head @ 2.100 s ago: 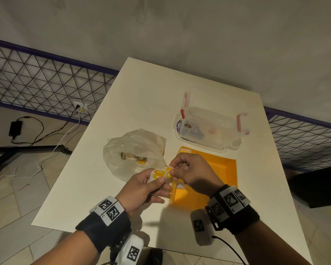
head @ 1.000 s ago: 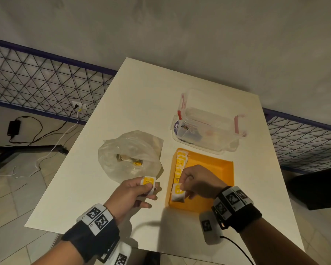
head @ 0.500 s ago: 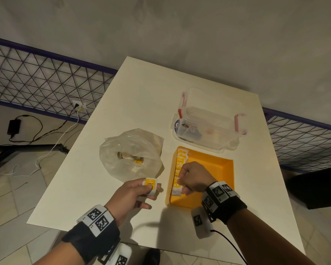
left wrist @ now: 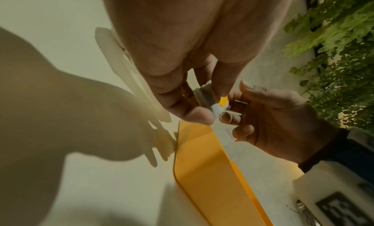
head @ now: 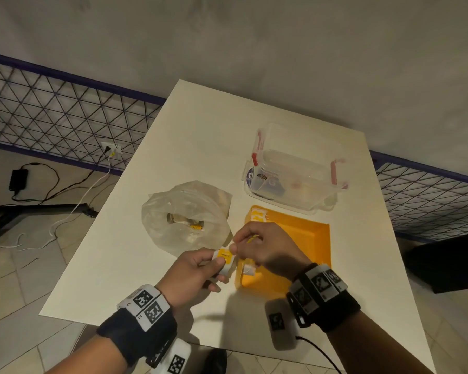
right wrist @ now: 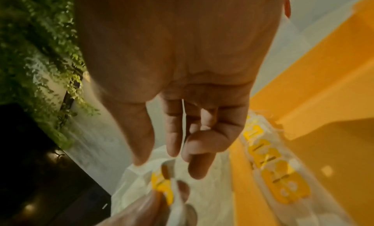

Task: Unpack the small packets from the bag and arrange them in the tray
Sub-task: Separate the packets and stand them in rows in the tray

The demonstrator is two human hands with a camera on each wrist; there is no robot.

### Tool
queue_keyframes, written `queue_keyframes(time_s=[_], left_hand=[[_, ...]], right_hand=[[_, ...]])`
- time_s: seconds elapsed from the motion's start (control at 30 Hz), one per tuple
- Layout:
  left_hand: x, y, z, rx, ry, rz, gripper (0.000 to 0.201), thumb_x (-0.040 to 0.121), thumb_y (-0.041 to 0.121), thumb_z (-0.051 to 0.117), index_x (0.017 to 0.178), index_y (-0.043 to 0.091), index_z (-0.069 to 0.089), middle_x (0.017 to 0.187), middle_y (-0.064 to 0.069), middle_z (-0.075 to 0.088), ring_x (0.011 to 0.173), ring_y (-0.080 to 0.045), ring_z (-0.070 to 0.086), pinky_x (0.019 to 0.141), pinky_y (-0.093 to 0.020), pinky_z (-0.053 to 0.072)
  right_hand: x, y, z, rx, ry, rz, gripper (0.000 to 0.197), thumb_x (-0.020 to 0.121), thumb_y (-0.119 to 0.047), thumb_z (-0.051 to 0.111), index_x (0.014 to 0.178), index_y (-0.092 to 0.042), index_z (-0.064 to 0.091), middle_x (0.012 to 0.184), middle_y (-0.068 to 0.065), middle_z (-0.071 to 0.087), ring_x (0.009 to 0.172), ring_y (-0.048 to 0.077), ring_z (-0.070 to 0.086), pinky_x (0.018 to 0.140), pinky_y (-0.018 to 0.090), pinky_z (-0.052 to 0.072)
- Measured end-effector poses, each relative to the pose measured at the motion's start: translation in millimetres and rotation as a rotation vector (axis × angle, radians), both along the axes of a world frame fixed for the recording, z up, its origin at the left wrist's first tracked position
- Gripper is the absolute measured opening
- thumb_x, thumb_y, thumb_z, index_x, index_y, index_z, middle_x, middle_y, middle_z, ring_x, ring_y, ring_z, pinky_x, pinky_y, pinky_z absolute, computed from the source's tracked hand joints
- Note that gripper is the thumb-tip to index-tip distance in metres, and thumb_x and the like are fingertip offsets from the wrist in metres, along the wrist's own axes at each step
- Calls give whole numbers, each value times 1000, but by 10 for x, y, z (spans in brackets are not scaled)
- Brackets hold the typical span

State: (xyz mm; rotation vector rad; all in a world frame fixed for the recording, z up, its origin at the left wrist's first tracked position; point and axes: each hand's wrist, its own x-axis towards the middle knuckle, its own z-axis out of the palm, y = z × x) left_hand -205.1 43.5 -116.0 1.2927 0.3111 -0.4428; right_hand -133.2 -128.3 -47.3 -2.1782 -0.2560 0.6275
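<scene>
My left hand (head: 219, 265) grips a small stack of white-and-yellow packets (head: 224, 257) just left of the orange tray (head: 310, 240). The right hand (head: 234, 248) reaches across, its thumb and forefinger pinching the top packet (left wrist: 219, 104) of that stack. A row of packets (right wrist: 277, 173) lies along the tray's left side, its far end (head: 258, 215) showing beyond my knuckles. The crumpled clear plastic bag (head: 187, 220) sits open to the left with a few items inside.
A clear plastic box (head: 295, 174) with red clips stands behind the tray. The white table (head: 200, 130) ends close to my wrists at the front. Wire mesh fencing (head: 65, 117) and cables on the floor lie to the left.
The right hand left the row of packets in the tray and came back to the stack in my left hand. The left hand rose slightly toward the tray.
</scene>
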Motion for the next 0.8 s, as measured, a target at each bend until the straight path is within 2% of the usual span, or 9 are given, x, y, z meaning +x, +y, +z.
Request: queue_keyframes(time_s=[0.13,0.23,0.33,0.4,0.5,0.57,0.6,0.67,0.8], left_hand=[[64,-56,34,39,-66,-30,17,97,10,55,94,1,69,81,-25,66,67,-22,67,55,-21,49],[86,-48,31,32,-60,-30,17,96,13,57,97,1,70,82,-31,66,71,-26,67,56,-22,50],[75,1,6,3,-34,-21,20,97,12,56,107,2,69,72,-6,69,80,-32,69,58,-27,53],[45,58,-19,2,-30,-22,21,98,12,54,109,2,69,73,0,70,83,-32,69,63,-33,55],[-3,131,-39,13,-19,-19,21,98,12,55,106,3,71,79,-10,70,84,-33,69,66,-36,55],[-33,165,-45,7,-20,-12,20,97,11,55,104,3,72,85,-20,69,82,-31,68,65,-35,53],[-45,185,-45,2,-24,-2,20,97,10,55,103,3,73,86,-23,69,79,-29,67,65,-35,52],[-68,228,-42,-7,-30,19,19,96,8,55,101,2,73,83,-21,68,75,-27,65,69,-39,48],[-92,312,-50,-9,-38,51,18,96,6,55,99,2,73,82,-21,66,79,-34,64,71,-41,47]], right_hand=[[-64,37,-25,7,-42,54,5,85,-14,74,82,-17,71,58,-21,63,56,-3,55,55,11,39],[-44,-12,-27,-23,-89,-1,5,84,-17,75,81,-15,73,69,-11,66,69,3,58,63,17,44],[84,-187,55,-66,-228,-121,7,84,-22,76,78,-19,73,79,-9,69,78,2,61,68,14,45],[148,-281,119,-125,-260,-96,7,84,-24,76,79,-20,73,82,-10,70,82,3,62,71,14,45],[143,-344,126,-204,-247,-44,7,85,-22,75,79,-19,72,83,-7,71,83,7,63,71,21,47],[148,-395,112,-214,-255,-77,13,86,-19,73,75,-23,68,80,-7,69,79,8,62,66,17,45],[140,-414,106,-220,-237,-79,15,87,-19,72,74,-24,66,77,-8,67,75,7,59,61,12,42],[88,-432,58,-226,-150,-58,15,88,-18,71,76,-22,64,70,-10,60,67,4,53,56,12,39],[-23,-433,-110,-236,52,-13,6,88,-15,68,82,-14,67,71,-7,63,69,9,57,63,21,41]])
